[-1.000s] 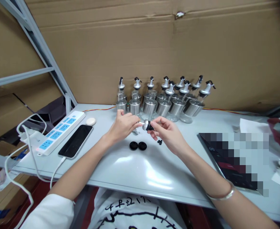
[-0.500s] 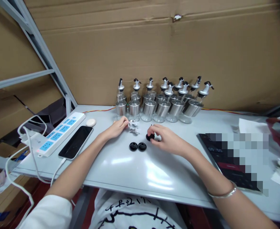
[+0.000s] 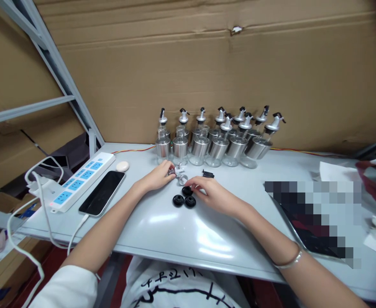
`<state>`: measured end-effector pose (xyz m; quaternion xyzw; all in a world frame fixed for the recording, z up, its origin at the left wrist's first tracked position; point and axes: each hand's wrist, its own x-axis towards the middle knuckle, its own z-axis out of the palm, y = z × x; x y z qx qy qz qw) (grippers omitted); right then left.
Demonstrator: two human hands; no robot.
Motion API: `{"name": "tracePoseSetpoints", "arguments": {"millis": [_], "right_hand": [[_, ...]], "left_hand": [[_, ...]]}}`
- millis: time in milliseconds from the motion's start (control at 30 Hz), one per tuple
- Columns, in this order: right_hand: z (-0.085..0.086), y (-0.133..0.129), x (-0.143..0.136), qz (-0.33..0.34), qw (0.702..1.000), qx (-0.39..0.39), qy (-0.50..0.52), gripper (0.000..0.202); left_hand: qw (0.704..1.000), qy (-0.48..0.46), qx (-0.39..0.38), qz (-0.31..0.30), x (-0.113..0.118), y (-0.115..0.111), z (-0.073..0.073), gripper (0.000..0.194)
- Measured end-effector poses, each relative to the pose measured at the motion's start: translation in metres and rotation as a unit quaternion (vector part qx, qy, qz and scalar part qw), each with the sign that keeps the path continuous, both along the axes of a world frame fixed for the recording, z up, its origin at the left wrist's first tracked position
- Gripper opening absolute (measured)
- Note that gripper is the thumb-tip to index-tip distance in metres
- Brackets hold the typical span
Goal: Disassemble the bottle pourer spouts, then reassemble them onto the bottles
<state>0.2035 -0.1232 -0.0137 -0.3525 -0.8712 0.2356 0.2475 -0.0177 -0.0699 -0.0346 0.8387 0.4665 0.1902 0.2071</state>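
Note:
My left hand [image 3: 160, 175] is closed on a silver pourer head [image 3: 172, 171] at the middle of the table. Beside its fingertips lie more silver pourer heads [image 3: 182, 179], partly hidden and hard to tell apart. My right hand [image 3: 209, 193] pinches the edge of a round black stopper [image 3: 186, 191], which rests on the table. Just in front of it sit two like black stoppers, a left one [image 3: 178, 200] and a right one [image 3: 189, 202]. Behind my right hand lie small black levers [image 3: 208, 173], close together.
Several glass-and-steel oil bottles [image 3: 201, 147] stand in rows at the back, many with pourers on. A power strip [image 3: 82, 177] and a phone [image 3: 102, 193] lie on the left. On the right rest a tablet [image 3: 303, 222], partly blurred out, and white paper [image 3: 338, 173].
My right hand has moved left and toward me, bringing the black stopper beside the other two. The black levers are now uncovered. My left hand has shifted slightly toward me with the silver parts.

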Motion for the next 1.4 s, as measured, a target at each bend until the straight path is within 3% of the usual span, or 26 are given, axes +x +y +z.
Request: {"name": "tracePoseSetpoints", "arguments": {"millis": [400,567,667,800,900,1000,1100,1200,1300,1400], "right_hand": [[0.006,-0.003,0.002,-0.015,0.999,-0.04,-0.004,0.023],[0.008,0.006,0.01,-0.14,0.986,0.05,0.078,0.021],[0.01,0.013,0.017,-0.229,0.954,0.094,0.168,0.022],[0.013,0.018,0.028,-0.307,0.903,0.144,0.262,0.02],[0.017,0.018,0.033,-0.349,0.873,0.175,0.291,0.02],[0.019,0.018,0.036,-0.374,0.855,0.214,0.288,0.021],[0.019,0.02,0.038,-0.383,0.849,0.238,0.278,0.025],[0.018,0.023,0.043,-0.388,0.845,0.252,0.269,0.037],[0.017,0.026,0.047,-0.385,0.849,0.282,0.227,0.06],[0.016,0.025,0.045,-0.366,0.877,0.266,0.161,0.069]], "left_hand": [[1.0,-0.017,-0.012,-0.017,0.005,-0.014,0.014,0.028],[0.991,-0.065,0.118,0.015,0.02,-0.016,0.03,0.029],[0.971,-0.147,0.188,-0.009,0.053,-0.005,0.048,0.031],[0.951,-0.25,0.179,-0.032,0.122,0.024,0.066,0.049],[0.947,-0.27,0.172,-0.012,0.166,0.046,0.07,0.063],[0.954,-0.259,0.152,0.015,0.188,0.059,0.07,0.063],[0.955,-0.261,0.139,0.018,0.19,0.062,0.073,0.059],[0.941,-0.304,0.149,-0.014,0.178,0.051,0.079,0.056],[0.907,-0.389,0.157,-0.034,0.162,0.027,0.081,0.054],[0.849,-0.515,0.118,-0.018,0.15,0.0,0.076,0.054]]}}
